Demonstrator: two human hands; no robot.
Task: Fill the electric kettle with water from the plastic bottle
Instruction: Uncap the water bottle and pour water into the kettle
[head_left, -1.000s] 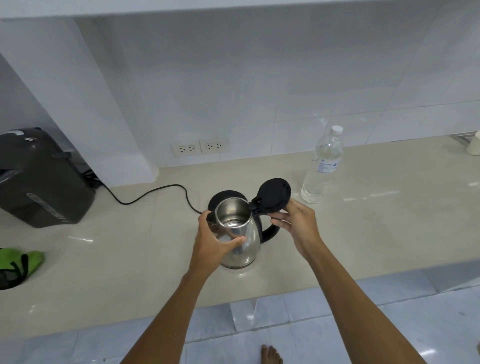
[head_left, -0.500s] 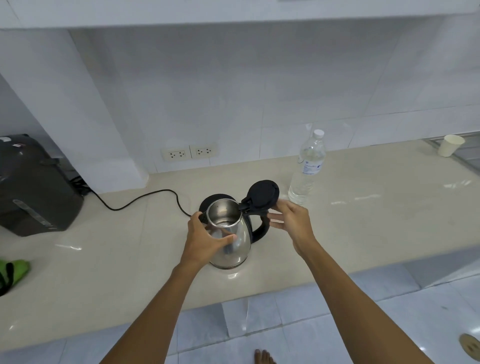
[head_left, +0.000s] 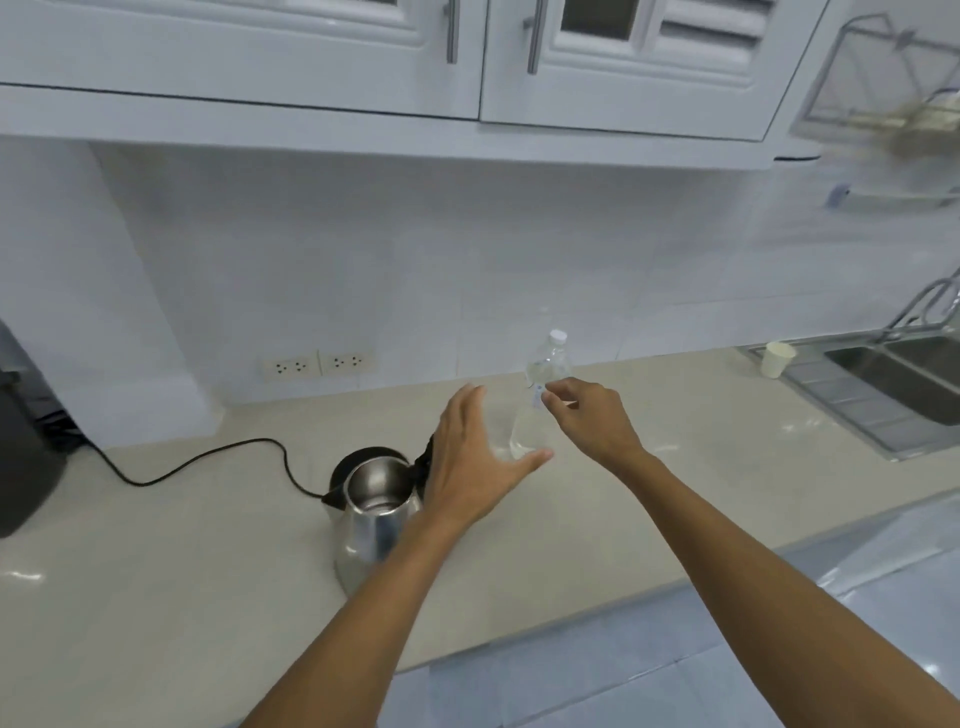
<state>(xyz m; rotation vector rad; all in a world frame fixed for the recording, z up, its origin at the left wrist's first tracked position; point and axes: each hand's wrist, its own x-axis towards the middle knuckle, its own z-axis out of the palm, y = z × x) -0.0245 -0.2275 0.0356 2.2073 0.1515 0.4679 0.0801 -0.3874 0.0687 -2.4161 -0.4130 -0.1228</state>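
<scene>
The steel electric kettle (head_left: 379, 512) stands on the beige counter (head_left: 156, 561) with its mouth uncovered; its black lid is mostly hidden behind my left hand. The clear plastic bottle (head_left: 546, 364) with a white cap stands upright behind and to the right of the kettle. My left hand (head_left: 470, 460) hovers with fingers spread, just left of the bottle and above the kettle's handle side, holding nothing. My right hand (head_left: 592, 421) is at the bottle's right side, thumb and fingertips at its label, not wrapped around it.
The kettle's black base (head_left: 363, 457) and cord (head_left: 208, 454) run left toward a black appliance (head_left: 21, 457). Wall sockets (head_left: 317, 364) sit behind. A paper cup (head_left: 777, 358) and a steel sink (head_left: 909, 384) are at the right. Cabinets (head_left: 467, 52) hang overhead.
Both hands have left the kettle: the left let go of its body, the right let go of the lid and reached back to the bottle. The camera has tilted up.
</scene>
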